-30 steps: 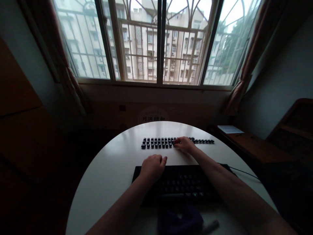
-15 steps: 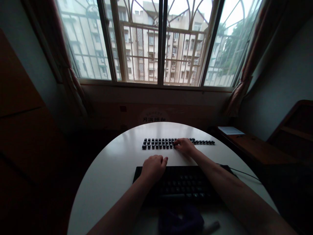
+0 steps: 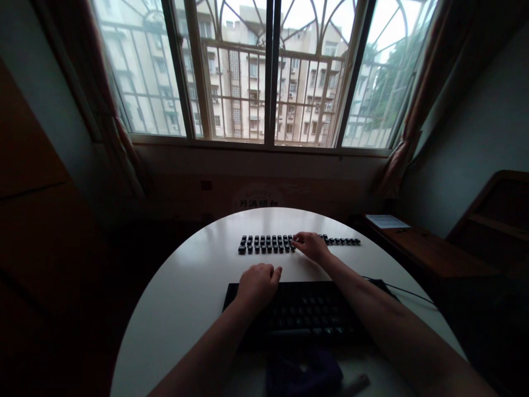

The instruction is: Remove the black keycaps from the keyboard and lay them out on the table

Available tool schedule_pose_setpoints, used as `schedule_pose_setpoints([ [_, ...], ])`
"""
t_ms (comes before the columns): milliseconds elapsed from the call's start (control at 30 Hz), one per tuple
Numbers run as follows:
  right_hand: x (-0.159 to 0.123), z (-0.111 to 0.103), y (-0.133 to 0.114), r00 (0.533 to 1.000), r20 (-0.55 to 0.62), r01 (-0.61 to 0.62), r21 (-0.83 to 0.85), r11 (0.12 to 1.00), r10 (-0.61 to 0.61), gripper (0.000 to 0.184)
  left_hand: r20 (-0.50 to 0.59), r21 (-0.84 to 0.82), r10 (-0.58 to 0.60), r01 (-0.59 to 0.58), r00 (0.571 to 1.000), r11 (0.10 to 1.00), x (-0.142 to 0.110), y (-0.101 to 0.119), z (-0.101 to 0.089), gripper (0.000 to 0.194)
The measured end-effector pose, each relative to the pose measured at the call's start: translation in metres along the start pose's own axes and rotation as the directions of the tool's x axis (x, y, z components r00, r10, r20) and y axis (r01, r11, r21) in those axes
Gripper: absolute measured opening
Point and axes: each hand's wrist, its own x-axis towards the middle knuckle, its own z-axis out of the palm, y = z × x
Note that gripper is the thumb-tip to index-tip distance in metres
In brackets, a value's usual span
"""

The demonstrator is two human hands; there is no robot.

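Observation:
Two rows of small black keycaps (image 3: 265, 244) run across the white round table. My right hand (image 3: 311, 246) hovers at the right end of the nearer row, its thumb and fingertips slightly apart just above the last keycap. Closer to me lies a black keyboard (image 3: 306, 317). My left hand (image 3: 259, 284) is curled over the keyboard's far left part, knuckles up and thumb pointing right. Its fingertips are hidden beneath the hand, so anything inside does not show.
A dark purple object (image 3: 303, 372) and a small grey stick-like piece (image 3: 359, 384) lie at the near edge, both dim. A cable (image 3: 407, 290) runs off rightwards from the keyboard. Beyond the right edge stands a wooden surface (image 3: 433, 253) with a paper sheet (image 3: 387, 221).
My right hand has lifted slightly off the nearer row, and the keycap at its end now shows clear of the fingers. My left hand has stayed put. The view has shifted a little.

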Motion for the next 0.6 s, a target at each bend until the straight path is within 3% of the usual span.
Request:
schedule_pose_setpoints([
  [200, 0.007, -0.028, -0.014, 0.979, -0.204, 0.042, 0.099, 0.994, -0.021, 0.04, 0.001, 0.033, 0.028, -0.028, 1.0, 0.999, 0.0, -0.003, 0.002, 0.039],
  [367, -0.01, -0.073, -0.028, 0.969, -0.233, 0.134, 0.232, 0.964, -0.079, 0.059, 0.01, 0.055, 0.043, -0.044, 0.999, 0.998, 0.0, -0.003, 0.002, 0.028],
  [467, -0.041, -0.093, -0.033, 0.989, -0.14, 0.097, 0.449, 0.888, -0.037, 0.071, 0.026, 0.057, 0.048, -0.049, 0.999, 0.997, -0.002, 0.0, -0.003, 0.025],
  [533, -0.066, -0.099, -0.036, 0.998, 0.034, -0.062, 0.607, 0.792, 0.053, 0.078, 0.033, 0.06, 0.057, -0.058, 0.998, 0.996, -0.004, 0.005, -0.007, 0.022],
  [600, -0.086, -0.099, -0.038, 0.971, 0.214, -0.23, 0.713, 0.662, 0.106, 0.076, 0.035, 0.06, 0.092, -0.094, 0.995, 0.994, -0.009, 0.012, -0.008, 0.023],
])
